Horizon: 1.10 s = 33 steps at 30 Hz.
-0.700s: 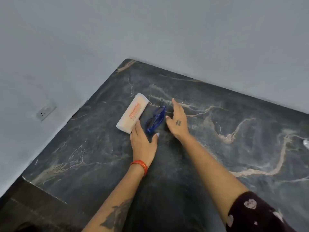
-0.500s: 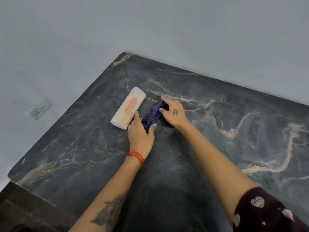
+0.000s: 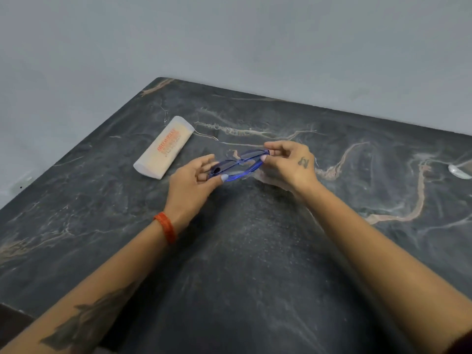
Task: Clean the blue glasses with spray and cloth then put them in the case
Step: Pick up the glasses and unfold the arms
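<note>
fingers [image 3: 270,151] over seemingly folded blue glasses [image 3: 236,165]

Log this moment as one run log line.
stage: glasses picked up | left hand: grips glasses | right hand: pinches other end | case: on table, shut | spray, cloth: not seen

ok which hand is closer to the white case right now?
Left. The left hand grips the glasses just right of the white case, without touching it; the right hand holds their far end.

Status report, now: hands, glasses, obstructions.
Left hand and right hand both gripping the blue glasses, lifted off table. Case closed, beside. No spray or cloth seen.
</note>
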### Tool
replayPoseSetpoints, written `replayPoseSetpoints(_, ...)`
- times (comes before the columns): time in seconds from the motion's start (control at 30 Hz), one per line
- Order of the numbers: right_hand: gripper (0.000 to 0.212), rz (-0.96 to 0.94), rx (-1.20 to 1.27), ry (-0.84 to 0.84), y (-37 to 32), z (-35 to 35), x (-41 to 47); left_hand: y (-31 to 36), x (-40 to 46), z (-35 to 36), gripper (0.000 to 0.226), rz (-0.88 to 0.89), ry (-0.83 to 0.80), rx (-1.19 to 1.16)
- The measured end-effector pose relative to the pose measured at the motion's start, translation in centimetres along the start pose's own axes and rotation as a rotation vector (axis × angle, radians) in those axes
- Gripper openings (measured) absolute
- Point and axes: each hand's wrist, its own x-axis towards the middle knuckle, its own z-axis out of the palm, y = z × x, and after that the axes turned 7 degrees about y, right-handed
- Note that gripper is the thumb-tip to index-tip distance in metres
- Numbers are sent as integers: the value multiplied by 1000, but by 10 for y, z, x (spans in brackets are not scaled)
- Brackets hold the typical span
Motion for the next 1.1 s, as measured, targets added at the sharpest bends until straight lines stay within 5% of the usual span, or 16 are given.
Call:
replayPoseSetpoints(0.27, 20, 10, 195, 20, 14, -62, -60, 7, -22, 8, 38, 52, -163, -166)
replayPoseSetpoints(0.5, 21, -185, 130, 102, 29, -84, -107, 1, -45, 12, 30, 233, -195, -236)
replayPoseSetpoints(0.87, 18, -512, -202, 187, 41, -83, -131, -5, -50, 8, 25, 401, -202, -204)
replayPoseSetpoints(1.1, 19, -559, -240, 147, 48, -84, -125, -8, -45, 8, 27, 590, -224, 40)
